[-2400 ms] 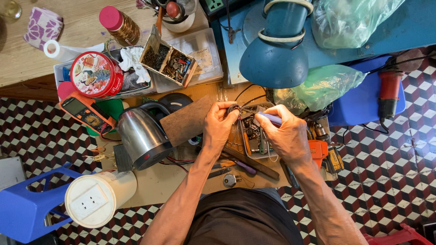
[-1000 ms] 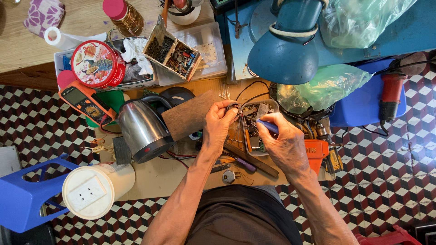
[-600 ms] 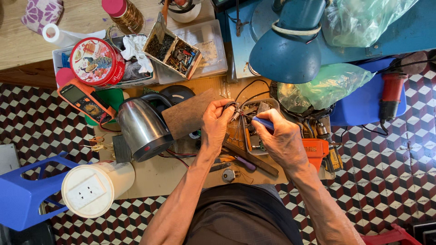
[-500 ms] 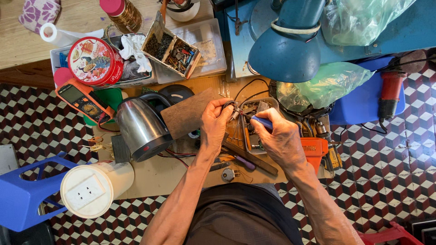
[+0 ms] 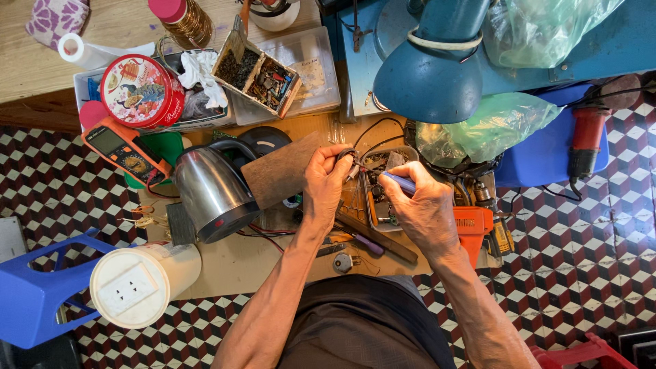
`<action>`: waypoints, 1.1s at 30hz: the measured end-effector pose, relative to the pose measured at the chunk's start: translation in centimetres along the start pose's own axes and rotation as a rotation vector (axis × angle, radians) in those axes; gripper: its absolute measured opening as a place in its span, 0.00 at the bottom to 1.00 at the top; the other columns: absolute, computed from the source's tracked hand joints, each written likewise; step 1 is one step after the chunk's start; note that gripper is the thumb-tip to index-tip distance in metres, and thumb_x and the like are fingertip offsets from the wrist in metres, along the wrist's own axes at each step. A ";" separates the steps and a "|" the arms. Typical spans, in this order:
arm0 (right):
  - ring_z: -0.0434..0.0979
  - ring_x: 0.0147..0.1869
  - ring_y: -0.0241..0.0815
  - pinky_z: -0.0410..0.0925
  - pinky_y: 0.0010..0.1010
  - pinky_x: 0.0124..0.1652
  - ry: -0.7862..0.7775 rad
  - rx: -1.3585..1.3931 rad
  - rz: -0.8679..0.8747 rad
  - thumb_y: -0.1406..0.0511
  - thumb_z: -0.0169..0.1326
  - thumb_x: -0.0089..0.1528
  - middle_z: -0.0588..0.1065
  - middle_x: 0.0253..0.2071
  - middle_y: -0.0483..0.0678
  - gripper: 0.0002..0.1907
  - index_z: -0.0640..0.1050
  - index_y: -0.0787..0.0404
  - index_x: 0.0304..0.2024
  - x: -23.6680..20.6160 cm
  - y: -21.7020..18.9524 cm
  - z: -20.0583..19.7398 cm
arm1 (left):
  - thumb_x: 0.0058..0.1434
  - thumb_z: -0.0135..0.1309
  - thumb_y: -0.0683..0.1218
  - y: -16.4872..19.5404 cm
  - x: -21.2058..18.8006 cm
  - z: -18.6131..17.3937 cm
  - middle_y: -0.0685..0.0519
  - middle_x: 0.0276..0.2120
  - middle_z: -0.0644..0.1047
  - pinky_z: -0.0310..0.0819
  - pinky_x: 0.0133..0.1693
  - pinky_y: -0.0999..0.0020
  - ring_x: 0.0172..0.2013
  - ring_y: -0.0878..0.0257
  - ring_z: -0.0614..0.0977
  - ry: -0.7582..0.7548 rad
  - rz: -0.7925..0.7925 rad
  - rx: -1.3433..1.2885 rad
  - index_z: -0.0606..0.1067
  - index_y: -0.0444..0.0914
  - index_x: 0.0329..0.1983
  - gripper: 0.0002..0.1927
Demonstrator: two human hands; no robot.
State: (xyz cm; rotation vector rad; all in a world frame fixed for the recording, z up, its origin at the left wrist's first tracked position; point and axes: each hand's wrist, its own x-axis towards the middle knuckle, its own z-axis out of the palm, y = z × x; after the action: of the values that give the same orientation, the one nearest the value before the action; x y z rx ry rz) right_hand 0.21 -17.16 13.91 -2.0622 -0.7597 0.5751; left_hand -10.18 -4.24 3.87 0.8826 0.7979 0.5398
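We hold 2 items at the centre of the work surface. Our left hand pinches a small dark component between thumb and fingertips, fingers closed on it; thin black wires run from it away from us. Our right hand is clamped around a blue-handled tool, its tip aimed left at the component, close to it. Whether the tip touches the component, we cannot tell: the parts are too small.

Directly below the grip sits a small open metal tray of loose parts. To the left of the grip, a brown wooden board leans against a steel electric kettle. Further left lie an orange multimeter and a round red tin. Nearer to us than the grip lie a purple-handled screwdriver and a long dark bar. To the right of the grip stands an orange tool. Beyond the grip hangs a blue desk lamp.

Status, as a judgement: work on the component is under way, not finished. The component remains in the hand, wires attached, tool applied. The kettle stands apart, with nothing refitted to it as far as we can see.
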 end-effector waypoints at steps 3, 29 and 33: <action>0.84 0.34 0.36 0.75 0.27 0.31 0.012 -0.029 0.006 0.63 0.59 0.65 0.82 0.32 0.50 0.10 0.79 0.64 0.41 -0.1 0.0 0.2 | 0.68 0.52 0.37 -0.4 0.0 -0.1 0.46 0.42 0.81 0.80 0.47 0.74 0.41 0.66 0.83 -0.008 0.014 -0.019 0.72 0.31 0.51 0.10; 0.79 0.31 0.35 0.71 0.26 0.30 0.121 0.143 0.325 0.62 0.57 0.65 0.80 0.32 0.48 0.12 0.79 0.63 0.45 -1.7 3.5 1.0 | 0.66 0.54 0.42 0.9 -0.2 0.3 0.46 0.47 0.78 0.80 0.53 0.67 0.47 0.62 0.81 0.045 -0.107 -0.057 0.70 0.32 0.55 0.16; 0.75 0.32 0.39 0.69 0.30 0.33 0.054 0.076 0.439 0.61 0.57 0.66 0.78 0.32 0.49 0.13 0.81 0.62 0.49 -2.4 9.1 4.3 | 0.67 0.53 0.43 1.9 -1.0 0.8 0.49 0.48 0.78 0.81 0.53 0.68 0.48 0.64 0.81 -0.020 -0.085 -0.085 0.70 0.34 0.58 0.17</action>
State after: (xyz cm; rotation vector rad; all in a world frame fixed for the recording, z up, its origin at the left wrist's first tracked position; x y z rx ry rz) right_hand -1.45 -20.61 4.25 -2.1734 -0.2441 0.7715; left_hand -10.34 -4.31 6.13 0.7715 0.7850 0.4860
